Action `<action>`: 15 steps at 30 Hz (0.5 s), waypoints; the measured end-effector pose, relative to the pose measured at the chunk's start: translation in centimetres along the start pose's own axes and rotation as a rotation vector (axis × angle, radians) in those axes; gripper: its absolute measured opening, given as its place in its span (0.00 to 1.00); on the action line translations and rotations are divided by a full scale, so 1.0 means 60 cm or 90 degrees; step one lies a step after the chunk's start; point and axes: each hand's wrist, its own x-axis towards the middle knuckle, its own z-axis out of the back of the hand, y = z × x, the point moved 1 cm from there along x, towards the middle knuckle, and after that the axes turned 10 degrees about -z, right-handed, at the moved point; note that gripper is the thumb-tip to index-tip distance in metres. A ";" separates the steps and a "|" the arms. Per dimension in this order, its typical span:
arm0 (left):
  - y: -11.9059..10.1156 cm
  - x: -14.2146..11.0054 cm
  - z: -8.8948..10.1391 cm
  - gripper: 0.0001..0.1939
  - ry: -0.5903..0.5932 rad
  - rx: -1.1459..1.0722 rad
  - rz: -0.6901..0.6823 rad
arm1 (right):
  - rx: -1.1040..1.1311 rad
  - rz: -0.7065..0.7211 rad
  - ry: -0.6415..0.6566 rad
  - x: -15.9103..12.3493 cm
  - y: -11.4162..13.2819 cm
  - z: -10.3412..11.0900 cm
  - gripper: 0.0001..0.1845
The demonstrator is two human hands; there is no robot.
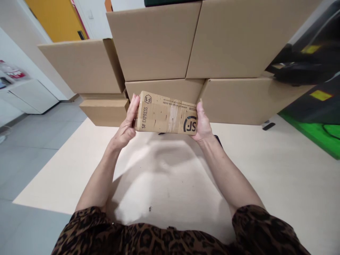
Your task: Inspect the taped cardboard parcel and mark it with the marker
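Between my two hands, above the table, I hold a small brown cardboard box (162, 115) marked "SF EXPRESS", with clear tape across its middle. My left hand (126, 124) presses against its left end, fingers straight and close together. My right hand (203, 122) grips the right end, its thumb at the upper corner. The box is slightly tilted, its left end a little higher. Its underside and the fingers beneath it are hidden. Part of a dark object (218, 140) shows beside my right wrist, too little of it to name.
Large cardboard boxes (156, 42) are stacked at the table's back, with more boxes (103, 111) at the left. A small black object (268, 126) lies at the back right of the pale table (252, 156). Further right are a green surface (313, 131) and blurred dark items.
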 end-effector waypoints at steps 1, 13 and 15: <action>-0.004 0.001 -0.007 0.53 -0.048 -0.042 0.029 | -0.039 0.039 -0.019 0.000 0.000 0.000 0.45; -0.004 0.006 -0.037 0.33 -0.420 -0.227 0.289 | -0.348 0.408 -0.133 -0.058 0.003 -0.032 0.41; 0.007 0.003 -0.036 0.33 -0.432 -0.219 0.269 | -0.319 0.365 -0.151 -0.053 -0.003 -0.040 0.43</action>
